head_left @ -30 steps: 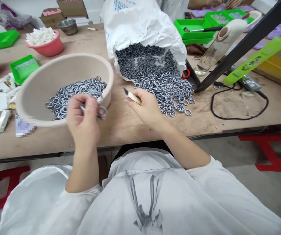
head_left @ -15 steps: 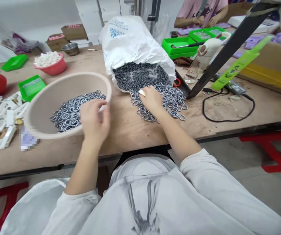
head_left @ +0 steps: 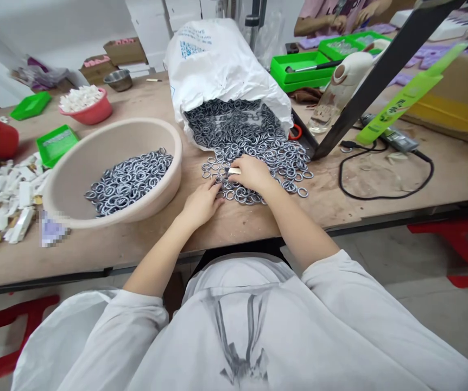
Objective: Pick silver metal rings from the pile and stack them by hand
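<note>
Loose grey metal-looking rings [head_left: 286,160] spill from the mouth of a white sack [head_left: 226,60] onto the wooden table. My right hand [head_left: 253,174] rests at the near left of this pile, its fingers closed on a small flat white piece [head_left: 234,170]. Just left of it, my left hand [head_left: 202,205] lies low on the table with fingers stretched out, the fingertips touching rings at the pile's edge. It appears to hold nothing. A wide beige basin [head_left: 114,130] stands left of my left hand, with a heap of the same rings inside.
White plastic pieces [head_left: 4,201] lie heaped at the far left, near a green tray [head_left: 57,145] and a red bowl [head_left: 89,111]. A dark slanted bar [head_left: 380,81], a bottle [head_left: 331,100] and a black cable [head_left: 384,197] are on the right. Another person [head_left: 335,19] sits across the table.
My left hand has moved right, from the basin's rim to the pile's edge. Some rings now lie farther left. My right hand stays near the same place with the white piece.
</note>
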Motion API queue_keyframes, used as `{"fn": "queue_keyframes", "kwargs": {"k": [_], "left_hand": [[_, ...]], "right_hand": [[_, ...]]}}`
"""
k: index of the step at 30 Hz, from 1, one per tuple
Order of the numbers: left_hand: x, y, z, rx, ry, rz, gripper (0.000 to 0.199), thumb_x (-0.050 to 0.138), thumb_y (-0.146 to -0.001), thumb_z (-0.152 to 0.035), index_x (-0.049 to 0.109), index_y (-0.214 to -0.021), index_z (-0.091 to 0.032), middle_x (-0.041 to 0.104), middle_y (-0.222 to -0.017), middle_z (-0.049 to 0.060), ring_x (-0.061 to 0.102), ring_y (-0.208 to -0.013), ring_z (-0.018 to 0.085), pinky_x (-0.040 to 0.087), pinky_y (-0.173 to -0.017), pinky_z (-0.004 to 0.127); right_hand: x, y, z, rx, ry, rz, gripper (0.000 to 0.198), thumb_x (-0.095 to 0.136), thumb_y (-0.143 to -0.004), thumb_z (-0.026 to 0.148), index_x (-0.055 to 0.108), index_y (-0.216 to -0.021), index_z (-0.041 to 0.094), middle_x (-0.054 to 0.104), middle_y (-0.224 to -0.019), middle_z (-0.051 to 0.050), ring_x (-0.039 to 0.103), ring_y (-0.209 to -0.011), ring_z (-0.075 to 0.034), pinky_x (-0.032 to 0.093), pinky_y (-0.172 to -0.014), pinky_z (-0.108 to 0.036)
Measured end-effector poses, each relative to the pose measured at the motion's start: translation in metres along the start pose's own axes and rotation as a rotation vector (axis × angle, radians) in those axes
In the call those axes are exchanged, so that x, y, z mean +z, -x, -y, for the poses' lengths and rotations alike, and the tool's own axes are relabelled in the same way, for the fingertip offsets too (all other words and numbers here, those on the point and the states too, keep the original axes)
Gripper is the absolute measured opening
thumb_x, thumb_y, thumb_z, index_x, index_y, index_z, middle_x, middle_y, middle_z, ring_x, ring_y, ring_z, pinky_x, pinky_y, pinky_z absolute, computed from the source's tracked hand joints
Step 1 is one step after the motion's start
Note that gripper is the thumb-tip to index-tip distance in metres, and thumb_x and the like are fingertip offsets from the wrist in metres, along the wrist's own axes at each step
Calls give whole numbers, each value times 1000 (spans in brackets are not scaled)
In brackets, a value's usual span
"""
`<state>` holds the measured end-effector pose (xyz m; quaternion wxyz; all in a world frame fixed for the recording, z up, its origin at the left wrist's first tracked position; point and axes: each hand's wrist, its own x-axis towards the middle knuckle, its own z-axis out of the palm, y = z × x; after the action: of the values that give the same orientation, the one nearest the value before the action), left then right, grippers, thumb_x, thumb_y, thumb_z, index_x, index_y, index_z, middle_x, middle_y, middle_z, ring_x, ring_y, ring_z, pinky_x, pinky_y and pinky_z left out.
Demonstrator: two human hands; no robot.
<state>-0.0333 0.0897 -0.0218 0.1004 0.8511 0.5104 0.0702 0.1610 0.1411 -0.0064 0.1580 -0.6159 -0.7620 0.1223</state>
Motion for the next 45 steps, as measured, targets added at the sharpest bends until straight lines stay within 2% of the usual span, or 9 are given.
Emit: {"fn": "queue_keyframes", "kwargs": {"k": [6, 11, 18, 23, 29, 32, 34, 41, 45], "left_hand": [[2, 7, -1, -32, 56, -95, 24, 60, -89, -29, 66, -109, -17, 60, -120, 16, 54, -116, 33, 48, -98, 48], [2, 13, -3, -29, 225, -133, 11, 55, -90, -22, 63, -85, -18, 63, -99, 12, 56, -99, 27, 46, -91, 42], [0, 46, -21, -203, 1323, -257, 36, 64, -84, -54, 59, -82, -18, 58, -73, 0, 51, -63, 12, 44, -64, 24], [0, 59, -39, -177, 1202, -367, 44, 60, -87, -59, 62, -71, -17, 58, -67, 1, 52, -66, 12, 41, -65, 23], [4, 64, -55, -296, 1521, -335, 44, 66, -82, -57, 56, -65, -17, 48, -57, -2, 42, -53, 9, 37, -53, 22], [-1, 67, -62, -315, 1662, -222, 47, 70, -79, -56, 50, -61, -17, 42, -54, -4, 38, -50, 8, 35, -49, 21], [-5, 68, -65, -310, 1743, -189, 48, 71, -79, -55, 47, -60, -17, 40, -53, -4, 36, -48, 7, 34, -48, 20], [-3, 69, -65, -382, 1894, -251, 46, 75, -76, -51, 48, -61, -17, 44, -51, -5, 43, -47, 6, 42, -49, 19], [-5, 70, -67, -410, 1945, -249, 45, 82, -68, -50, 53, -64, -16, 47, -51, -6, 44, -46, 5, 43, -49, 17]], "right_hand": [[-8, 32, 13, -10, -130, -154, 30, 66, -87, 39, 74, -111, 23, 68, -111, -9, 62, -97, -26, 44, -81, -35], [5, 60, 12, -61, -357, -180, 18, 66, -86, 33, 75, -94, 20, 67, -94, -6, 61, -87, -22, 42, -78, -32], [21, 83, 36, -148, -1048, -10, 37, 70, -80, 53, 63, -74, 17, 56, -67, 3, 50, -66, -12, 38, -65, -26], [15, 91, 51, -130, -1287, 131, 48, 72, -76, 62, 52, -64, 19, 58, -63, 2, 54, -63, -13, 43, -63, -26], [14, 101, 55, -179, -1201, -25, 47, 79, -70, 60, 64, -91, 21, 66, -82, -1, 61, -74, -15, 49, -69, -28], [14, 99, 53, -176, -1208, 42, 49, 68, -76, 69, 61, -81, 21, 59, -68, 2, 57, -64, -14, 46, -62, -27], [13, 99, 51, -163, -1161, -12, 53, 60, -81, 72, 58, -74, 20, 54, -63, 3, 51, -60, -12, 41, -59, -26], [8, 116, 52, -320, -688, -133, 54, 46, -95, 62, 63, -70, 18, 61, -67, -2, 52, -64, -12, 36, -63, -26], [5, 119, 54, -329, -585, -129, 51, 47, -95, 58, 59, -65, 19, 57, -63, -1, 48, -61, -12, 33, -60, -26]]}}
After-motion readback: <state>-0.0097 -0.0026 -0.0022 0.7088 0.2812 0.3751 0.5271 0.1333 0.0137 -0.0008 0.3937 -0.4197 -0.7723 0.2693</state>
